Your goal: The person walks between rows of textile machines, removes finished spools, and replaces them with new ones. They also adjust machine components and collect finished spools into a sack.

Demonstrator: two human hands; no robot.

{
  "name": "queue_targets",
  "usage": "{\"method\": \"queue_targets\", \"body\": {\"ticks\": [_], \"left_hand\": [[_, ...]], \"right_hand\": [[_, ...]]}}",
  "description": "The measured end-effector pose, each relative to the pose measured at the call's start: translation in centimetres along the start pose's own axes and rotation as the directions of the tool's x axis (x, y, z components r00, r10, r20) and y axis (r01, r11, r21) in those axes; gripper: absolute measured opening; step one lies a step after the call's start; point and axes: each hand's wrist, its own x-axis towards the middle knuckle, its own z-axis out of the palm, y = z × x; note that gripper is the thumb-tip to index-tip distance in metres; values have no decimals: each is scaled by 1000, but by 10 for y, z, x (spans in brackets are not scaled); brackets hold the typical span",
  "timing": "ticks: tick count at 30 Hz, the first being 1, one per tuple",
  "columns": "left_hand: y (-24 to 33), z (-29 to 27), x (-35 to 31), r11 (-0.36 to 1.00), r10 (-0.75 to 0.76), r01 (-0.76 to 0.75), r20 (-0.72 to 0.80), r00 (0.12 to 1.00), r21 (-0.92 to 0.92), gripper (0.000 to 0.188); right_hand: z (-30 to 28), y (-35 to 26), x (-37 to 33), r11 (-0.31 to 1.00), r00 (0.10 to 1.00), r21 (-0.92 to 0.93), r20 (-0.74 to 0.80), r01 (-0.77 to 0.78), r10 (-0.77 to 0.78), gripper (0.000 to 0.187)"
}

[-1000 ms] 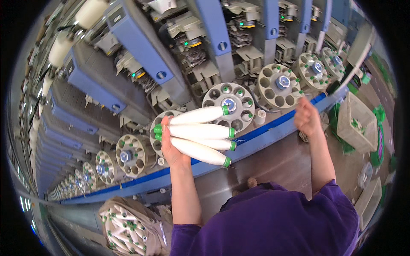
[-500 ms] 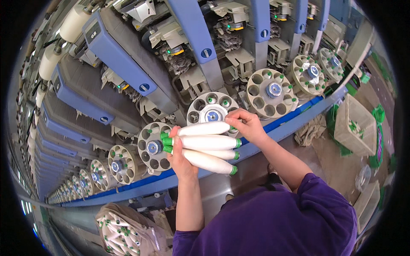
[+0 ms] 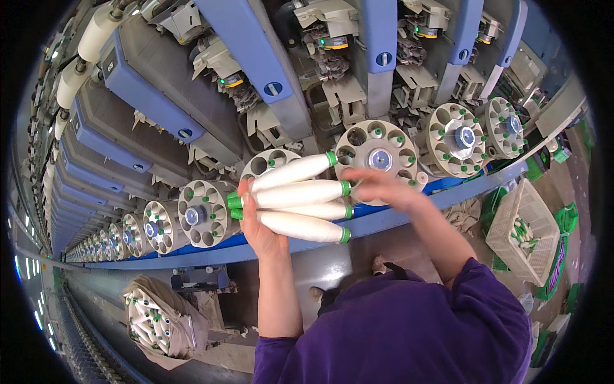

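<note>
- Here, the left hand (image 3: pixel 259 221) is closed around a bundle of four white bobbins (image 3: pixel 297 205) wound with thread, each with a green tip at both ends.
- The bobbins lie nearly level and fan out to the right, so that their free ends stay apart and one can be picked off without disturbing the others; this is my judgement from the way they are spread.
- The grip is at the left ends only, with the thumb over the top and the palm below.
- The right hand (image 3: pixel 377 187) is at the right ends of the bobbins, fingers half curled. It is blurred, so I cannot tell if it already has hold of one or only touches it.
- Just behind this hand is a round grey wheel (image 3: pixel 378 157) with a ring of holes; several holes already have a green tip in them and a few look empty.
- More such wheels stand in a row along the blue rail (image 3: pixel 384 221) of the long machine, going away to the left edge.
- At the right edge, on the floor, a pale plastic basket (image 3: pixel 521 233) holds more bobbins.
- At the lower left, a sack (image 3: pixel 157 317) is full of white bobbins too.
</note>
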Motion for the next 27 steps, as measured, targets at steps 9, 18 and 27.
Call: {"method": "queue_targets", "body": {"ticks": [9, 18, 27], "left_hand": [[-8, 11, -4, 999, 2, -4, -41, 999, -50, 52], [-14, 31, -19, 985, 45, -53, 50, 998, 167, 50], [-30, 25, -25, 991, -117, 121, -62, 991, 56, 50]], "right_hand": [[-26, 29, -21, 412, 998, 910, -24, 44, -53, 15], [-38, -24, 16, 999, 981, 14, -188, 52, -48, 19], [-33, 25, 21, 781, 834, -470, -153, 410, -530, 14]]}}
